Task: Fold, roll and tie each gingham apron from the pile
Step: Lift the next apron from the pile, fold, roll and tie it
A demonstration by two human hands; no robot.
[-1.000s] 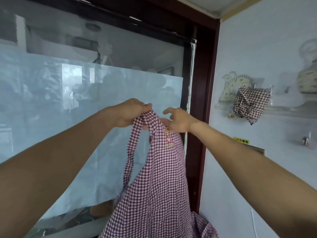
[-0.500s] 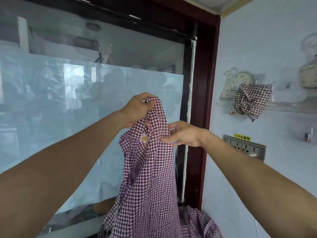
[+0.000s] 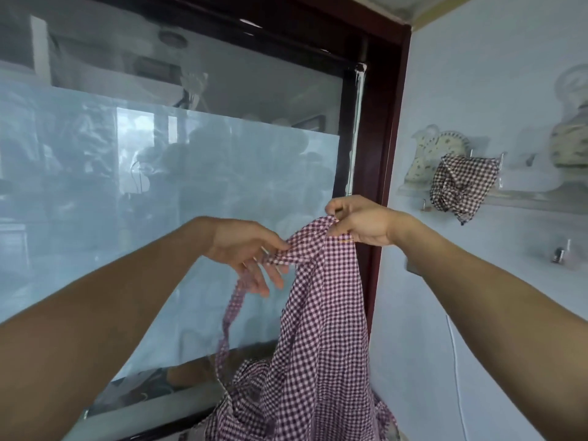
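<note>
Two hands: both raised before the frosted window (image 3: 159, 186)
Right hand (image 3: 361, 222): pinches the gingham apron (image 3: 321, 329) at its top edge; cloth hangs down
Left hand (image 3: 246, 249): thumb and forefinger nip the apron's edge; other fingers spread loose
Shelf (image 3: 525, 195): second gingham cloth (image 3: 461, 186) draped

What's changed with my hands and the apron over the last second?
The right hand took over the top of the gingham apron, pinching it higher. The left hand dropped lower and now pinches the edge near the strap. The checked cloth on the shelf stayed put.
</note>
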